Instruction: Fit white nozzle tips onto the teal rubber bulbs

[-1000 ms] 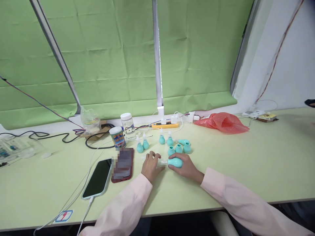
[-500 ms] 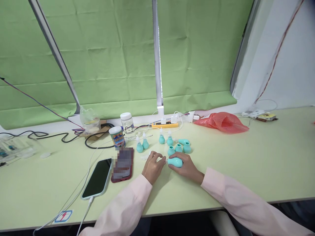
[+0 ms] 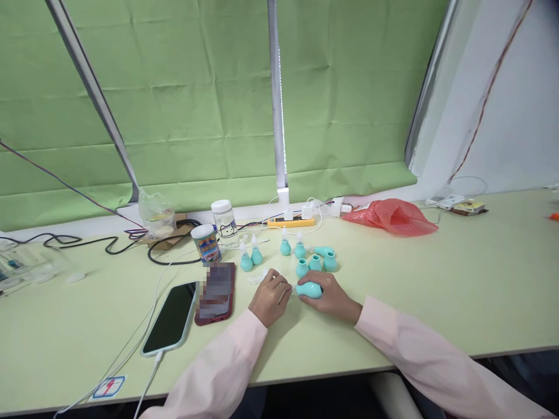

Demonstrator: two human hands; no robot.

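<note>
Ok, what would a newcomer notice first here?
Probably the green sheet filling most of the background behind the table. Next comes the red plastic bag toward the table's back right. Front and center, a teal bulb lies sideways in the grip of the right hand, the left hand close by its left end.

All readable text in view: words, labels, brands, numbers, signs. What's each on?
"9": red, in a blue frame, on the sticker at the table's near left edge. Looks like a 9, slightly soft.
Can: lettering on the label, too small and blurred to read.
Red phone: screen pixelated, unreadable.
Yellow box, back right: any print too small.
Teal bulb in the right hand: none visible.
</note>
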